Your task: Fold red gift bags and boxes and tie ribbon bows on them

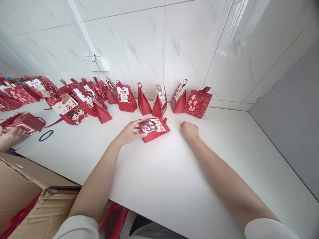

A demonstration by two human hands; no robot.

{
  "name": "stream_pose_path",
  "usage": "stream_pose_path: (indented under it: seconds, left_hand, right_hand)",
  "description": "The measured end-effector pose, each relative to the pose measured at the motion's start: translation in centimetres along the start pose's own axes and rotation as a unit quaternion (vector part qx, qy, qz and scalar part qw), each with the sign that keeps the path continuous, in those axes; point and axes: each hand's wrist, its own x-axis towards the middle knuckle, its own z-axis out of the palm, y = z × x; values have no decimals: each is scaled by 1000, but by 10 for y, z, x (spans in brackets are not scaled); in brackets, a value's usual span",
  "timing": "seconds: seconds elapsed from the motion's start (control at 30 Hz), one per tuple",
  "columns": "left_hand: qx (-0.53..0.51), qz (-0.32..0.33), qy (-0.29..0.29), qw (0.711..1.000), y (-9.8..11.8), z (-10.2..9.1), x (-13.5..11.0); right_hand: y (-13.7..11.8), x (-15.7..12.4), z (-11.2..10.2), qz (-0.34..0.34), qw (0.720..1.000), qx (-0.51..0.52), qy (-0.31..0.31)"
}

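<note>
A red gift box (155,128) with a cartoon couple printed on its white panel lies tipped over on the white table. My left hand (130,132) grips its left end, thumb at the near side and fingers over the far side. The box's small ribbon loop (164,120) points away to the right. Apart from the box, my right hand (189,130) rests on the table as a closed fist, and nothing shows in it. Behind the hands stand several similar red boxes with ribbon loops, among them an upright box (160,102) and a leaning box (198,103).
More red boxes (82,99) crowd the table's left side. Another person's hands (12,136) hold a dark red box (30,123) there, near a dark ring (46,135). An open cardboard carton (47,212) stands below the table edge. A tiled wall (139,43) bounds the back.
</note>
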Motion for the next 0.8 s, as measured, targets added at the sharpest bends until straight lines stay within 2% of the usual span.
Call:
stream_pose_path:
  seconds: [0.13, 0.23, 0.3, 0.37, 0.4, 0.47, 0.57, 0.67, 0.8]
  left_hand:
    - [-118, -10, 1, 993, -9, -4, 6]
    - [-293, -31, -3, 956, -14, 1, 11]
    - [-388, -32, -13, 921, -14, 9, 13]
    - [-439, -26, -46, 897, -11, 20, 13]
    - [-447, -23, -69, 891, -9, 25, 13]
    - [-435, -16, -110, 894, -6, 33, 11]
    - [-377, -13, -128, 917, -4, 38, 10]
    - [-324, 16, -102, 941, -1, 36, 10]
    - [-305, 46, -90, 947, 2, 33, 8]
  right_hand:
    - [-12, -5, 1, -21, 991, 129, -19]
    - [-40, -20, 8, -50, 963, 259, -58]
    - [-58, -35, 10, -98, 850, 501, -130]
    - [-72, -49, 8, -142, 756, 601, -215]
    - [-76, -55, 7, -162, 723, 623, -253]
    - [-79, -60, 4, -176, 683, 646, -292]
    - [-74, -56, 1, -157, 672, 665, -286]
    - [-69, -48, 3, -152, 680, 663, -274]
    - [-68, -47, 4, -157, 688, 652, -278]
